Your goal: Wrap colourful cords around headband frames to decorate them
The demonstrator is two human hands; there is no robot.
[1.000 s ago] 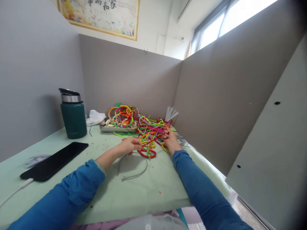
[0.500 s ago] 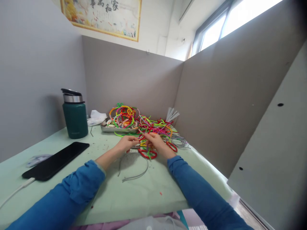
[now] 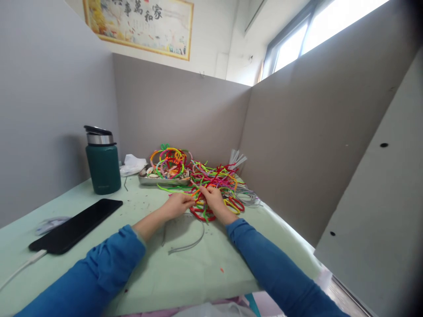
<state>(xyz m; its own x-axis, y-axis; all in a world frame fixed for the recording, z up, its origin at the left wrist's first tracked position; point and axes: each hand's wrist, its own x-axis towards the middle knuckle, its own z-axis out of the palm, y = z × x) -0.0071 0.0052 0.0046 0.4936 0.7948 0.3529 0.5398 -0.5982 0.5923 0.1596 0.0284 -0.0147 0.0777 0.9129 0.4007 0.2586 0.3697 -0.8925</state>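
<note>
My left hand (image 3: 178,205) and my right hand (image 3: 214,203) are close together over the table, fingers closed in pinches. Between them they hold a red pipe cleaner (image 3: 209,181), whose long end slants up to the right. An orange strand shows beside it at the left fingertips; whether it is gripped too I cannot tell. Below the fingers lie red loops (image 3: 202,216) that look like scissor handles, partly covered by a green pipe cleaner. Nearer to me rests a thin grey curved band (image 3: 187,248). Behind the right hand spreads a tangled heap of coloured pipe cleaners (image 3: 218,174).
A metal tray (image 3: 163,181) holds shells and several colourful wrapped hoops (image 3: 170,160). Left stand a green bottle (image 3: 103,169) and a black phone (image 3: 77,225) on a cable. White strips (image 3: 237,157) and grey bands (image 3: 249,197) lie at the right. Grey partitions enclose the table.
The red pipe cleaner now sticks out long above my right hand, and an orange strand shows by the left fingertips. Both hands have dropped slightly toward me.
</note>
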